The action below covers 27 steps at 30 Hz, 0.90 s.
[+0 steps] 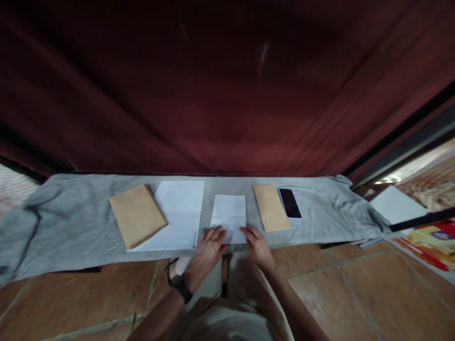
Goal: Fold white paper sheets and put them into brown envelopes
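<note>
Lying on the grey cloth-covered bench (322, 208), directly before the person, is a small white sheet (229, 208), with a faint crosswise line visible; the number of layers cannot be confirmed. Both hands are on its lower part and well apart from each other. The left hand (211, 242) is laid palm down over the lower left corner, fingers extended and close together. The right hand (256, 242) touches the lower right edge with its fingertips, fingers bent; its thumb is hidden, so whether it pinches the paper cannot be determined. A dark wristwatch (181, 288) is worn on the left wrist. To the left lie larger white sheets (181, 213), partly covered by a stack of brown envelopes (137, 215) set at a tilt. To the right lies a single brown envelope (272, 208), with a dark-screened phone (290, 203) just beside it. A dark red panel (220, 104) rises behind the bench; tiled floor (313, 277) shows below.
</note>
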Available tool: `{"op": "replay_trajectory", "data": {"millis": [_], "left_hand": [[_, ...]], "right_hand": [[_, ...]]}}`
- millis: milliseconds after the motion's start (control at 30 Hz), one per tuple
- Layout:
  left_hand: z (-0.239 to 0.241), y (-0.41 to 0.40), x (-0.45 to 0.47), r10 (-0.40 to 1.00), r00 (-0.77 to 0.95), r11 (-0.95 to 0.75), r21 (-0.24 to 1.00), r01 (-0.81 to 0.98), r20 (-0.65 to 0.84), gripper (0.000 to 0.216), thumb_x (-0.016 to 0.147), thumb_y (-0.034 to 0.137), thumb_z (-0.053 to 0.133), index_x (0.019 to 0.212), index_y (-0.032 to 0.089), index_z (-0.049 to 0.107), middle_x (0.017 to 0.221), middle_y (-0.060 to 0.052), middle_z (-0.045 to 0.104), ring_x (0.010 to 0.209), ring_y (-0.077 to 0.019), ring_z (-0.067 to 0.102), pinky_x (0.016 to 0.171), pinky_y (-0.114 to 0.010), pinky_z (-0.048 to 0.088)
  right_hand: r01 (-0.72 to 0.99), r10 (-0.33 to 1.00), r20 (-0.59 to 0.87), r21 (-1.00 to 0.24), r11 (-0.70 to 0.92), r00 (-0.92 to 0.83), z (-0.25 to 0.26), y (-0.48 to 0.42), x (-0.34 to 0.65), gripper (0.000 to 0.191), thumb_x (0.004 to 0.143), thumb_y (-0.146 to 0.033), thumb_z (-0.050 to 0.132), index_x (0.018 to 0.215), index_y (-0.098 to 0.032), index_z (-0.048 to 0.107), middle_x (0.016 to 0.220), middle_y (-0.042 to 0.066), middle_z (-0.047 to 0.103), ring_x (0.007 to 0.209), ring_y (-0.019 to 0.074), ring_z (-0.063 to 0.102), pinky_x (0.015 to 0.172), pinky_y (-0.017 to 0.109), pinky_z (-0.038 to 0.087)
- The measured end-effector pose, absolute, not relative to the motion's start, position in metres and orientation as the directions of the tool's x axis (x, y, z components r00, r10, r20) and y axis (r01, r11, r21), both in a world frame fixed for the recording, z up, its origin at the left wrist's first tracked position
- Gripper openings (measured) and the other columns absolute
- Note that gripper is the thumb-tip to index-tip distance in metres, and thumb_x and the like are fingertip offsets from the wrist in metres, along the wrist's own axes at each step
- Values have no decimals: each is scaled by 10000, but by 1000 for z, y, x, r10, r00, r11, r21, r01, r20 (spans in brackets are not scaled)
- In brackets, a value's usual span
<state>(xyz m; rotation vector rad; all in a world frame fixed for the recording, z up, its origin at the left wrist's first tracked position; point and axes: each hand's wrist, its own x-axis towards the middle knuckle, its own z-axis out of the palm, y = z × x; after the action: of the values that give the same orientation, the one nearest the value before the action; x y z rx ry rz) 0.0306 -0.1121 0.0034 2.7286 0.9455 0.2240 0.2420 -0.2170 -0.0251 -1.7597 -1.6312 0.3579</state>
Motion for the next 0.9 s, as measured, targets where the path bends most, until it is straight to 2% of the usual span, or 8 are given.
{"op": "replay_trajectory", "data": {"millis": [100,200,333,500,733,900], "left_hand": [[6,-115,36,627,775,-759,290,583,84,391,966,357,565,1341,253,602,1441,-100,586,1338,-326,503,1082,-543,411],[7,-116,42,614,782,-773,277,571,102,378,968,304,550,1335,228,599,1433,-111,592,1331,-317,511,1095,-544,400],[2,-109,44,590,798,-794,264,548,119,381,946,222,545,1322,224,611,1429,-98,598,1365,-289,494,1171,-533,335],[0,-98,28,572,815,-799,289,528,93,399,939,98,459,1272,198,655,1385,-90,641,1314,-248,553,1136,-462,415],[2,-100,13,533,830,-794,438,422,167,290,983,207,475,1125,240,725,1228,-62,730,1177,-222,647,1075,-441,492],[-6,-89,11,702,685,-629,619,470,193,230,960,313,536,1014,243,749,1119,-59,766,1075,-223,695,1003,-408,543]], "right_hand": [[861,955,242,-507,-27,172,-21,-216,242,591,871,-62,516,1424,-258,584,1312,119,608,1223,279,566,1072,450,481],[885,963,247,-465,17,110,-22,-214,245,608,830,-36,541,1389,-262,618,1469,103,525,1330,290,499,1119,463,438],[841,958,282,-528,118,43,-27,-214,251,574,837,-21,525,1354,-240,643,1486,68,547,1367,232,491,1173,436,400],[809,956,287,-576,120,63,-31,-218,259,531,855,-21,515,1303,-255,676,1423,53,615,1339,207,537,1183,466,390],[779,947,311,-612,134,81,-31,-218,261,452,848,-52,570,1211,-273,724,1325,49,685,1266,221,599,1153,491,420],[745,949,282,-661,85,143,-27,-211,264,314,933,-149,561,1165,-269,735,1231,51,726,1184,222,635,1074,447,476]]}}
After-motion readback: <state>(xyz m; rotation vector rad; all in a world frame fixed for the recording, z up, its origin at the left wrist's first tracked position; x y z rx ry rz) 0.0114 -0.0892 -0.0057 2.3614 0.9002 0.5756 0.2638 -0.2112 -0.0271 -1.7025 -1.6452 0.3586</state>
